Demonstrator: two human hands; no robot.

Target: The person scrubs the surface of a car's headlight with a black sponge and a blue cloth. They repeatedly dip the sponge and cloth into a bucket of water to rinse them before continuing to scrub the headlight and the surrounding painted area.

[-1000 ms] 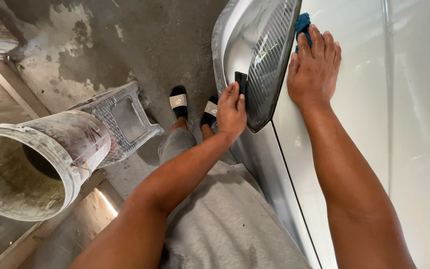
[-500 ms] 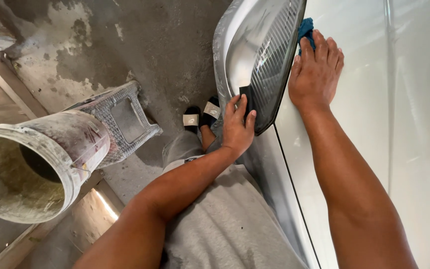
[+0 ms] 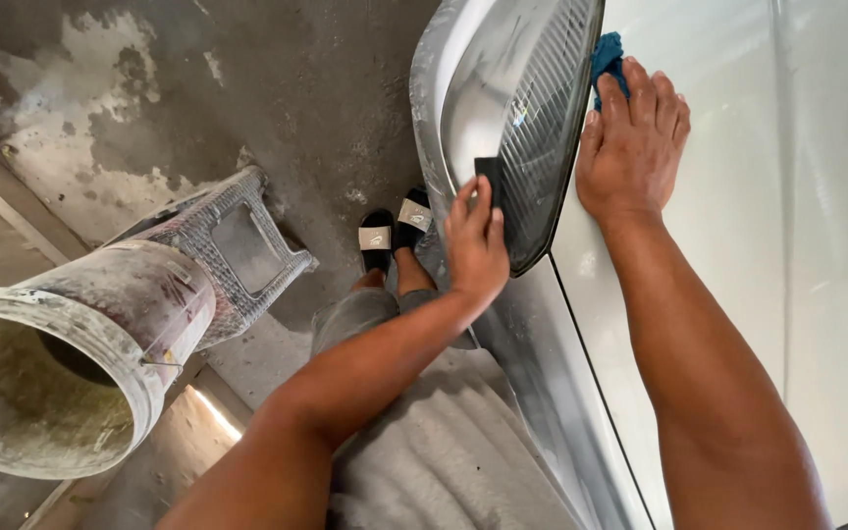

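A car's ribbed headlight [image 3: 542, 118] sits in a silver-grey bumper [image 3: 463, 88] at top centre. My left hand [image 3: 475, 245] presses a small dark sanding block [image 3: 489, 177] against the headlight's lower left edge. On the white hood [image 3: 758, 196], beside the headlight's right edge, my right hand [image 3: 632, 142] lies flat on a blue cloth [image 3: 608, 57], most of it hidden under the fingers.
A dusty grey bucket [image 3: 61, 363] lies tilted at lower left, beside a grey woven plastic stool [image 3: 238, 245]. My feet in black sandals [image 3: 395, 231] stand on the stained concrete floor [image 3: 247, 88] close to the bumper. Grey shorts [image 3: 444, 451] fill the bottom centre.
My left hand has slid slightly up along the headlight's lower edge with the block. My feet shifted a little. My right hand stays on the cloth.
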